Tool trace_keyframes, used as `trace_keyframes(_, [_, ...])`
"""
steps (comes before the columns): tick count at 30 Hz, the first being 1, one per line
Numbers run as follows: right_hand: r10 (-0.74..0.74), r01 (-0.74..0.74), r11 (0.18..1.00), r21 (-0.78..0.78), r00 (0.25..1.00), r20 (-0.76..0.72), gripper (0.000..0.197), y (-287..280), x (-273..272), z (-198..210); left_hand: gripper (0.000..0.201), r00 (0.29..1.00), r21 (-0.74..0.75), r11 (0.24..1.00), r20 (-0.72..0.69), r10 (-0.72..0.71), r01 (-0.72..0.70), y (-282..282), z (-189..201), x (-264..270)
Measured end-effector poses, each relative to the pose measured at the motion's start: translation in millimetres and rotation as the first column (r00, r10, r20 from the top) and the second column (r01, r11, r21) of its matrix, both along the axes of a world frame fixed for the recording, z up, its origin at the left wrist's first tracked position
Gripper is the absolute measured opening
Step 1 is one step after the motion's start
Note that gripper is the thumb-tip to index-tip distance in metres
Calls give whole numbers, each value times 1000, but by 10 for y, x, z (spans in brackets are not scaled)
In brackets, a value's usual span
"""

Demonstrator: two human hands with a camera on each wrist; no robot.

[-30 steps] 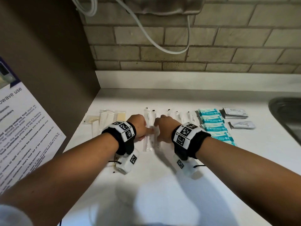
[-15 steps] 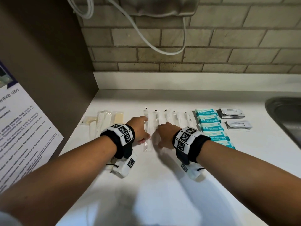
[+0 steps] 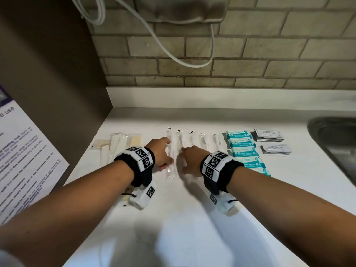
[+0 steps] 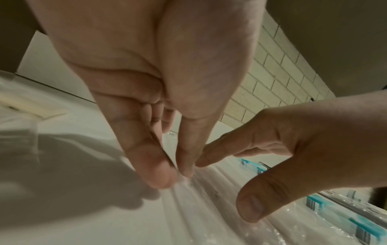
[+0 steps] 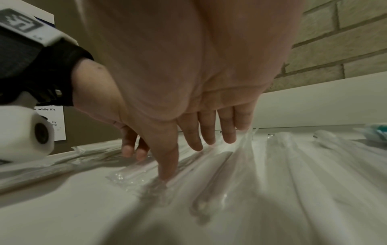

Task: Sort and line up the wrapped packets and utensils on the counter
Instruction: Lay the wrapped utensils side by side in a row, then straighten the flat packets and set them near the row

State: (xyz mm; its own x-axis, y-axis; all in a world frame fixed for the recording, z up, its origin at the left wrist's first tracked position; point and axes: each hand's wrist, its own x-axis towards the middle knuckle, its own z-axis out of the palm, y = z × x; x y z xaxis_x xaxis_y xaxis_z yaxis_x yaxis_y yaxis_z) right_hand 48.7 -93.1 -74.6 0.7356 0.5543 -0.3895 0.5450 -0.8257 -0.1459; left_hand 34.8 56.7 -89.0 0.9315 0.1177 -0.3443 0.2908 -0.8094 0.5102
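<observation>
Left hand (image 3: 160,153) pinches a clear packet (image 3: 170,159) between thumb and fingertips. Just right of that packet, right hand (image 3: 190,159) lies spread, straight fingers (image 5: 228,132) pressing neighbouring sleeves (image 3: 204,141).

A shared kitchenette or pantry, by the look of it. A white worktop (image 3: 192,218) runs back to a low white upstand under a wall of tan brick tiles (image 3: 250,54). At the worktop's right edge sits the rim of a steel sink (image 3: 331,132). On the dark panel (image 3: 48,74) along the left edge hangs a printed notice (image 3: 25,160) whose heading ends in "wave use", with lines about food and minutes, the kind of rule sheet put up in communal rooms. A white cable (image 3: 173,53) loops down the tiles from a grey fitting (image 3: 181,10) mounted above the far edge
</observation>
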Motion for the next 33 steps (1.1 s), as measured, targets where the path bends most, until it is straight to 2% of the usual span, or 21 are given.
trace_keyframes(17, [68, -67, 996, -55, 998, 9, 35, -52, 11, 25, 75, 1000, -2, 1000, -18, 17, -18, -75, 15, 0])
trace_keyframes(21, [75, -76, 997, 14, 995, 61, 50, -77, 5, 96, 68, 999, -2, 999, 14, 46, -46, 22, 60, -31])
trace_keyframes(23, [68, -75, 995, 68, 992, 102, 54, -51, 3, 164, 57, 996, 52, 997, 76, 54, -58, 142, 136, -40])
trace_keyframes(28, [82, -107, 978, 177, 986, 145, 39, 200, -72, 317, 20, 966, 139, 974, 214, 146, -178, 673, 412, -239])
trace_keyframes(31, [105, -120, 980, 160, 989, 101, 37, 467, -157, 321, 22, 955, 237, 935, 200, 219, -264, 1032, 447, -417])
trace_keyframes(33, [102, -114, 981, 157, 992, 78, 36, 667, -218, 284, 39, 957, 301, 909, 118, 264, -288, 1201, 398, -544])
